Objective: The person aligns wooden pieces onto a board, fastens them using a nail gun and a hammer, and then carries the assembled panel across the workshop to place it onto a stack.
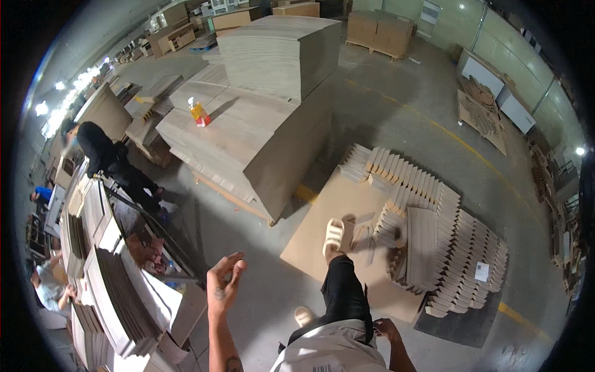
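My left hand point(224, 279) is raised in front of me at the left, open. Its fingers are loosely bent and nothing shows in them. To its left stand stacks of thin wood-grain panels point(118, 297) on a bench. My right hand point(385, 328) hangs beside my hip, touching nothing that I can see; its fingers are small and dark, so their state is unclear. Nearest to it, at the right, are tightly piled rows of narrow light wooden pieces point(458, 254), with a white label point(481, 271) on top. One sandalled foot point(333, 235) rests on a flat brown board point(347, 198).
Ahead stands a large stack of wide panels point(257, 56) with a bottle of orange drink point(198, 113) on its lower level. A person in black point(102, 149) bends over the bench at the left; another person point(49, 285) is beyond it. Brown cartons point(379, 32) stand far back.
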`<state>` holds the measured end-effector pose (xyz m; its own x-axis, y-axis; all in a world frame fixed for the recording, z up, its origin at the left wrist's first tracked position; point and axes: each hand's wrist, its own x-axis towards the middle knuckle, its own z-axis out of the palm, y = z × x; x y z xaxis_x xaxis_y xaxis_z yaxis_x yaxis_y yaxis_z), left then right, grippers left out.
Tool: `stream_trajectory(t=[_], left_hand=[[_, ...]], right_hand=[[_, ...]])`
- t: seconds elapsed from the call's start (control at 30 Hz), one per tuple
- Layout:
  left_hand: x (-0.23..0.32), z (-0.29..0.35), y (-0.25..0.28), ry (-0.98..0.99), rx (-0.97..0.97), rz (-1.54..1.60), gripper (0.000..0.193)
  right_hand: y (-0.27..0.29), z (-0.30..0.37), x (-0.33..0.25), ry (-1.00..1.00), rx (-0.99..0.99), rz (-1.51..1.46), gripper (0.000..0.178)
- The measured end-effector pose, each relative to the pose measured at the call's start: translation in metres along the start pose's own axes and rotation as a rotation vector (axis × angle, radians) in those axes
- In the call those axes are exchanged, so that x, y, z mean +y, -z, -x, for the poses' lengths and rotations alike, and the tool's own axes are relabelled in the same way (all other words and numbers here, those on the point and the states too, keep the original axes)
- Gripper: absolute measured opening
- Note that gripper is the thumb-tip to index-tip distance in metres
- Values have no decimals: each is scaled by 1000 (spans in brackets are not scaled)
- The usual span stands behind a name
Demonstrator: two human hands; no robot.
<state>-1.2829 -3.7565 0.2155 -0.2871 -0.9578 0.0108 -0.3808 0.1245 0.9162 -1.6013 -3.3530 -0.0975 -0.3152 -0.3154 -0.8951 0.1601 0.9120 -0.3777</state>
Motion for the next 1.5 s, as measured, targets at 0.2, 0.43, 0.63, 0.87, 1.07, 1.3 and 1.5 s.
stream_trajectory(t=[0.2,0.43,0.63,0.87,1.07,1.3,1.5], left_hand=[[48,-206,-73,-162,-85,-145,27],[89,-352,-168,112,-135,168,34],[90,-387,-194,184,-154,220,47],[70,-404,-167,286,100,417,57],[18,-393,-151,402,390,528,61],[-13,-380,-144,520,630,461,54],[45,-524,-236,96,163,-78,90]], right_hand=[[79,-131,-239,156,14,-4,29],[167,-152,-682,667,232,289,45],[196,-115,-912,942,118,-83,56],[185,-195,-1036,1060,-84,-329,75],[182,-238,-1103,883,36,-470,64],[161,-266,-1105,920,-20,-564,62],[148,-301,-1090,1017,99,-635,62]])
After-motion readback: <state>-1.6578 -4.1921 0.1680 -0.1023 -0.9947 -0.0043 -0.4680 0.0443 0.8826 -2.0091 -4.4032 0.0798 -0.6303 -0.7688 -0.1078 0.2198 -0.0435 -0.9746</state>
